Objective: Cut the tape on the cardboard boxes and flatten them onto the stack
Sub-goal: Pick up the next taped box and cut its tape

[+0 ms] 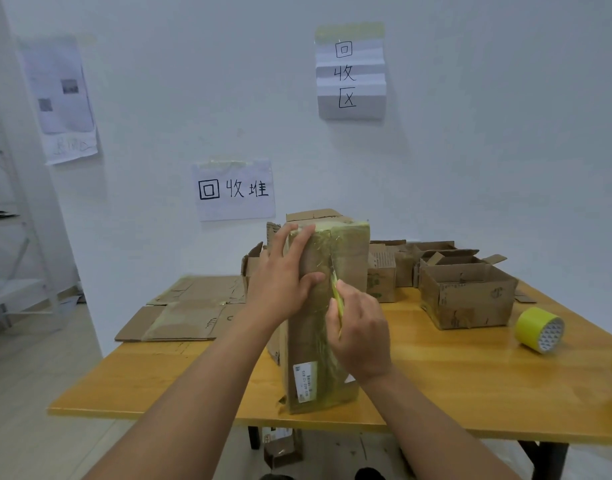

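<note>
A tall cardboard box [327, 306] stands on end near the front edge of the counter [471, 386], its facing side wrapped in yellowish tape [327, 237]. The left hand [284, 275] lies flat against the upper left part of the box, fingers straight and spread, fingertips up at the taped top edge and thumb pressing across the front. Just right of that thumb, the right hand [361, 334] is curled round a yellow knife [336, 292], whose blade points up and touches the tape along the middle of the box front. Below the right hand, a white label [304, 381] is stuck low on the box.

To the left of the left hand, beyond the forearm, a stack of flattened boxes [190, 310] lies on the counter. Behind the left hand, partly hidden by the tall box, stands another opened box [254, 261]. To the right of the right hand, several open boxes [467, 292] stand toward the wall. Farther right, a roll of yellow tape [540, 329] lies on its side near the counter's right edge.

On the wall above the hands hang two handwritten paper signs [233, 190], and farther left a printed sheet [60, 88]. A small box [284, 450] sits on the floor under the counter.
</note>
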`<state>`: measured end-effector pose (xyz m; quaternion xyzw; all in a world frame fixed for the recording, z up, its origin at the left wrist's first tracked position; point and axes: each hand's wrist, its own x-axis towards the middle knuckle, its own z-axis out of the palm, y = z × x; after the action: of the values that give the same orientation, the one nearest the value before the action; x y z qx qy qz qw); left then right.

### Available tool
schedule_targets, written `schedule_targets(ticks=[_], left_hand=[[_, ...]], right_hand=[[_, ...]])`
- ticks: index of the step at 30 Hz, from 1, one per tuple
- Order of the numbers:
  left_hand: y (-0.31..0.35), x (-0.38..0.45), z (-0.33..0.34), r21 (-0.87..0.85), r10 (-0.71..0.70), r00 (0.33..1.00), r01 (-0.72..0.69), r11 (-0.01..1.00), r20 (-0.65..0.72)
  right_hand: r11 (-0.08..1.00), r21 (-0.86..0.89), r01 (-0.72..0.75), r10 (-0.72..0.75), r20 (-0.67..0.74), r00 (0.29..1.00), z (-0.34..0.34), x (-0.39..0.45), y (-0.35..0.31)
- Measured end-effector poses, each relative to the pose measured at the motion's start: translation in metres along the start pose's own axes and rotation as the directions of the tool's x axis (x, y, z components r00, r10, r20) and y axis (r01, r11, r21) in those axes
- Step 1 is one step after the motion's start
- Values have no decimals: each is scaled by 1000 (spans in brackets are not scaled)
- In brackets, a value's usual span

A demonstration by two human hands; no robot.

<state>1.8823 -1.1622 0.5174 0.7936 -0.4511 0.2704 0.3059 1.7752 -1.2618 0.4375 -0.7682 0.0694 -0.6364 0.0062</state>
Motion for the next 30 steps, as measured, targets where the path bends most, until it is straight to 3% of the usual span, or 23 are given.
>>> schedule_targets(ticks=[11, 14, 18, 24, 30], left_hand=[[-3, 1, -5, -24, 3, 998, -2, 1000, 56], [-1, 0, -4, -26, -2, 999, 4, 1000, 54], [-1, 0, -5, -39, -16, 998, 18, 999, 57], [-1, -1, -5, -52, -8, 998, 10, 999, 55], [-3, 0, -6, -45, -4, 999, 6, 999, 52]], right_hand=[[997, 28, -78, 76, 78, 994, -2, -21, -7], [991, 93, -96, 93, 35, 995, -9, -18, -10], [987, 161, -10, 26, -97, 995, -21, 3, -14], [997, 43, -62, 63, -12, 998, -15, 47, -7], [1000, 15, -16, 16, -6, 1000, -7, 42, -1]])
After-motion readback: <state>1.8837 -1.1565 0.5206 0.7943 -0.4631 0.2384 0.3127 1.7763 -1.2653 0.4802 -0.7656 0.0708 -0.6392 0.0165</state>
